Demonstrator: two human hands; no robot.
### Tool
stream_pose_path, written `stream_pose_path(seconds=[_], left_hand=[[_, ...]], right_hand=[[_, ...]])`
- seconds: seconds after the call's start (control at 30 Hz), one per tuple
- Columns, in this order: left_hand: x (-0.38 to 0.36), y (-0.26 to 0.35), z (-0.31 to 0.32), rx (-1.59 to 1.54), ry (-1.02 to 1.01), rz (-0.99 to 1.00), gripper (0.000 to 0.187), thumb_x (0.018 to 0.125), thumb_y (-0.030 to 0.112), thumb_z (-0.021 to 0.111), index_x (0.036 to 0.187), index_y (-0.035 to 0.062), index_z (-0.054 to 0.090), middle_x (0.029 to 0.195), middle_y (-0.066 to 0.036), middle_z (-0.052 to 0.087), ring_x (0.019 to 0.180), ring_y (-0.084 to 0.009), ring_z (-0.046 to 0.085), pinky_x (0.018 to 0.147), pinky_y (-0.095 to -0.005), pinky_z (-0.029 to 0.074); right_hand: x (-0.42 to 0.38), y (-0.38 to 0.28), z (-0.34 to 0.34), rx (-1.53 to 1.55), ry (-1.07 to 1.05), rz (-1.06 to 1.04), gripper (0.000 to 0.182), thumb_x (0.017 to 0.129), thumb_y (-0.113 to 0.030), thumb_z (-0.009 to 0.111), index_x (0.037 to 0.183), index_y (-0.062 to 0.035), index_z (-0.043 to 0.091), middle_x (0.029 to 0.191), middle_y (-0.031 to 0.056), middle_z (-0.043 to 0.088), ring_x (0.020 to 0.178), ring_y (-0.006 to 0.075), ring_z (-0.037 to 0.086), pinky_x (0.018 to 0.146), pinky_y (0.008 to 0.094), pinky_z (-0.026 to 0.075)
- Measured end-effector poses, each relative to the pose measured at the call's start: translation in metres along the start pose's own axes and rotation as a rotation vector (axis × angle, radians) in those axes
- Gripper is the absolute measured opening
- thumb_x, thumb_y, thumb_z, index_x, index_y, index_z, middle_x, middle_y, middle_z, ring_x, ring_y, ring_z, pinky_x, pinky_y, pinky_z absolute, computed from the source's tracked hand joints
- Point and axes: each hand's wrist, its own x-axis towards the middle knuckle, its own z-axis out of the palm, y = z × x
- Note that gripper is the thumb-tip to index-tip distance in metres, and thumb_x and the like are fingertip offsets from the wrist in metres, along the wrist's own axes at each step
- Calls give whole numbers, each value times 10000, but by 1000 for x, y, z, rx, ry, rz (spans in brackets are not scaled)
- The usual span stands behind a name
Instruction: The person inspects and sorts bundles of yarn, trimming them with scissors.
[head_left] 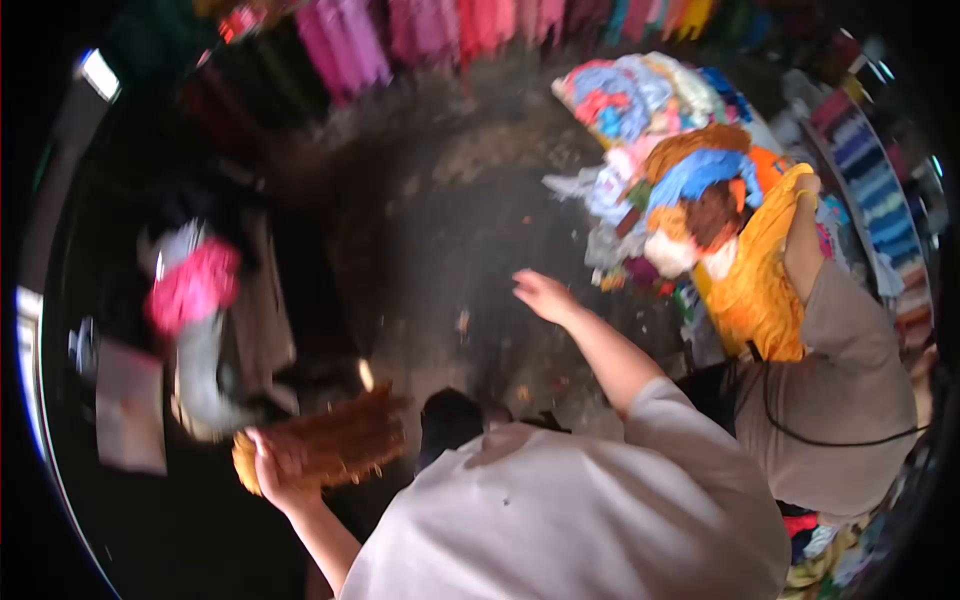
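Note:
On the lower left, my left hand (277,478) is closed around one end of a brown and gold bundle (335,440) with a fringed edge. It looks like yarn or folded cloth; blur hides which. The bundle hangs in the air, stretching from that hand toward my body. My right hand (543,295) reaches forward over the dark floor (440,215), with nothing in it. Its fingers are loosely extended and partly blurred.
A co-worker's hand (808,183) at right holds up yellow cloth (765,265). Beyond it lies a heap of mixed fabrics (640,100). Pink material (195,285) sits at left, near a pale curved object (205,380). Colored hanks (430,30) hang along the back.

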Motion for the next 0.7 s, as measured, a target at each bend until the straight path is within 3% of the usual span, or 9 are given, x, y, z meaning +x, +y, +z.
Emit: stream_pose_path(seconds=[0.07, 0.17, 0.27, 0.3, 0.37, 0.4, 0.5, 0.6, 0.7], left_hand=[[68, -33, 18, -49, -10, -57, 148, 992, 222, 494, 962, 77, 498, 566, 52, 349, 484, -62, 336, 483, -233, 295], [183, -99, 33, 115, -25, -109, 148, 968, 197, 551, 949, 61, 495, 587, 10, 420, 499, -99, 387, 492, -260, 346], [305, -150, 69, 115, -163, -188, 112, 911, 83, 588, 981, 12, 537, 637, -19, 511, 540, -98, 466, 552, -230, 404], [349, -167, 77, 191, -257, -192, 97, 912, 39, 570, 996, -2, 548, 643, -33, 535, 542, -99, 485, 548, -234, 420], [429, -197, 101, 402, -435, -261, 84, 937, 33, 586, 1010, -8, 592, 749, -55, 601, 618, -100, 552, 595, -237, 461], [456, -185, 147, 298, -325, -568, 70, 949, 83, 627, 984, 22, 632, 893, -62, 641, 795, -126, 605, 719, -268, 495], [594, -246, 190, 482, -969, -4, 111, 920, 177, 689, 937, 68, 697, 1042, -112, 675, 1098, -278, 614, 960, -424, 458], [693, -317, 242, 530, -1125, 211, 80, 886, 146, 696, 929, 79, 700, 1033, -103, 688, 1067, -285, 632, 912, -437, 491], [774, -384, 297, 507, -1152, -86, 80, 892, 140, 685, 939, 75, 693, 1012, -98, 686, 1040, -268, 634, 894, -421, 495]], right_hand=[[112, -104, -36, -47, 51, -106, 324, 932, -221, 651, 1223, -89, 599, 1040, 99, 713, 972, 221, 690, 847, 342, 537], [228, -161, -55, 106, 120, -294, 279, 940, -181, 632, 1195, -74, 598, 991, 89, 712, 934, 209, 696, 827, 344, 543], [289, -124, -45, 265, 67, -191, 281, 957, -203, 603, 1212, -82, 601, 1109, 116, 702, 1033, 245, 680, 876, 357, 532], [298, -87, -31, 156, 164, -238, 273, 951, -199, 612, 1189, -65, 598, 1015, 109, 700, 900, 232, 682, 828, 370, 536], [281, 26, -6, -155, 49, 105, 290, 913, -264, 635, 1116, -58, 610, 992, 168, 675, 925, 320, 672, 796, 435, 537], [250, 62, -8, -459, -210, 332, 304, 896, -266, 622, 1116, -55, 613, 995, 190, 655, 923, 336, 659, 783, 466, 533], [167, 151, 22, -326, -365, 891, 320, 903, -275, 617, 1146, -67, 609, 1045, 186, 647, 972, 323, 643, 832, 458, 511], [202, 147, 54, -80, -295, 1071, 337, 910, -284, 612, 1177, -79, 606, 1096, 183, 639, 1020, 310, 627, 881, 450, 490], [301, 172, 15, -22, -231, 1052, 354, 917, -293, 607, 1207, -91, 602, 1146, 179, 631, 1069, 297, 610, 931, 442, 468]])
